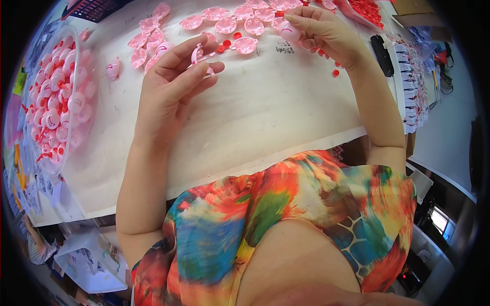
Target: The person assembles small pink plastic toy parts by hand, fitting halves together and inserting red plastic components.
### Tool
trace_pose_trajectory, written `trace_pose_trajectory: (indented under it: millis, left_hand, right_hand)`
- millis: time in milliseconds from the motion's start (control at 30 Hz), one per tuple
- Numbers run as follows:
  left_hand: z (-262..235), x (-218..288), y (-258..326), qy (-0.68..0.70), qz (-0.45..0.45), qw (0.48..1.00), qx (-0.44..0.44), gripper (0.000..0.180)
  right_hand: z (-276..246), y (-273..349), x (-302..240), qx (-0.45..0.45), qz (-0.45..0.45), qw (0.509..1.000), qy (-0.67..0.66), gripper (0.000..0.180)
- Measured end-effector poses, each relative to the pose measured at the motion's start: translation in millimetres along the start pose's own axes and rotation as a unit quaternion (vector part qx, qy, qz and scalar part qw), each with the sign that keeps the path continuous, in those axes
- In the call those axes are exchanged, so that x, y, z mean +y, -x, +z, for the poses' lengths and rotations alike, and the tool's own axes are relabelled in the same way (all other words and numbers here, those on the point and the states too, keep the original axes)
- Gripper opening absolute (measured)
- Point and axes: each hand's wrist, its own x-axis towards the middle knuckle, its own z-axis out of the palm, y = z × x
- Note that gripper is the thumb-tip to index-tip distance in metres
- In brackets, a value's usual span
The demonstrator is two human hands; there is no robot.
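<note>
Above the table's middle, my left hand (176,76) pinches a small pink plastic shell half (196,54) between thumb and fingers, its edge turned up. Farther right, my right hand (326,34) is closed on a rounded pink plastic shell (289,31), gripped at its side by thumb and fingertips. Between and beyond the hands lie several translucent pink shell halves (245,45), open side up. Small red round caps (227,43) sit close to my left fingertips, and a few more red caps (335,73) lie under my right wrist.
At the left stands a clear tub (76,102) heaped with pink balls (53,102) with red parts. A lone pink piece (113,68) lies beside it. A tray of red parts (365,13) is at the far right, near a black elongated object (382,55) and stacked white pieces (411,86).
</note>
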Motion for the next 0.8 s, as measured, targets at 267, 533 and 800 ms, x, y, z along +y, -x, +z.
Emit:
trace_pose_trajectory:
  millis: [267, 533, 800]
  left_hand:
    - [0.9, -1.3, 1.3, -0.002, -0.019, 1.0, -0.003, 0.039]
    - [-0.2, 0.4, 0.2, -0.003, 0.007, 1.0, -0.012, 0.04]
    - [-1.1, 0.0, -0.6, -0.029, 0.009, 0.999, 0.028, 0.039]
  right_hand:
    - [17.4, 11.1, -14.9, -0.08, -0.002, 0.99, -0.113, 0.024]
    - [42.8, 24.0, 14.1, -0.099, -0.006, 0.99, 0.104, 0.02]
    - [38.7, 45.8, 4.3, -0.046, -0.086, 0.932, 0.35, 0.02]
